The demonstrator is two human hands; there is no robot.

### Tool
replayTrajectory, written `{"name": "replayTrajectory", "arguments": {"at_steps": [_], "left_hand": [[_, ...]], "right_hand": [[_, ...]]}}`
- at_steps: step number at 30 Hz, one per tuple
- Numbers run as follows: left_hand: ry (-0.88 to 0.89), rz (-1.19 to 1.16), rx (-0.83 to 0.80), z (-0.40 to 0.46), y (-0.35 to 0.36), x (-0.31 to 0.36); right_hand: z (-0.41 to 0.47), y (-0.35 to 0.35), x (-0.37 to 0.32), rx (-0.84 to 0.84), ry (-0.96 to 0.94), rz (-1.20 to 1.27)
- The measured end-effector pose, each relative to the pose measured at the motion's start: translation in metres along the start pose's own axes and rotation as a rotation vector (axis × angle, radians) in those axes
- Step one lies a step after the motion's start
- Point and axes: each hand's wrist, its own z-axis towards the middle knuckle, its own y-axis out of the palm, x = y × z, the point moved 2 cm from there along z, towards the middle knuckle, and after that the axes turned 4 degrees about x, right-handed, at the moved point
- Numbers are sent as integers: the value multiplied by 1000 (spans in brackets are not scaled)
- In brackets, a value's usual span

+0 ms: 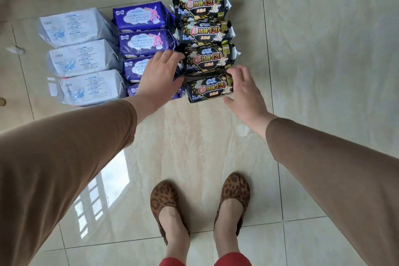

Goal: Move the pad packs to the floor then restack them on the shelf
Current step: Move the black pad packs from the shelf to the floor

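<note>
Pad packs lie on the tiled floor [323, 71] in 3 rows just ahead of our feet: 3 pale packs [84, 57] on the left, purple packs [144, 30] in the middle, and 4 black packs [207, 45] on the right, each row running away from us with packs touching. No shelf is in view, so we judge that the move to the floor is done and the restacking is about to begin with the nearest black pack [210, 88].

To do this step well, we would close both hands on the short ends of that 1 pack, lift it straight up so it does not drag its neighbours out of line, and keep it flat so it stacks squarely later. The wrapping looks slick and soft, so a firm squeeze from both ends seems wiser than a pinch at a corner.

Our left hand [159, 80] is spread, fingers nearly straight, hanging over the purple row with its fingertips near the left end of the black packs; whether it touches anything we cannot tell. Our right hand [246, 90] is loosely cupped around the right end of the nearest black pack, fingers above and thumb below, seemingly just meeting the wrapper but not yet clamped.
</note>
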Motion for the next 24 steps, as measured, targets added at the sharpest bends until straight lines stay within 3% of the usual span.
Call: {"name": "replayTrajectory", "arguments": {"at_steps": [10,18,24], "left_hand": [[-102,-34,1,-74,-89,61],[-163,-8,-166,-127,-253,139],[-120,-13,-122,-157,-397,189]], "right_hand": [[-58,-109,-42,-5,86,-35],[-113,-289,-125,-160,131,-31],[-150,-439,-190,-160,138,-11]]}}
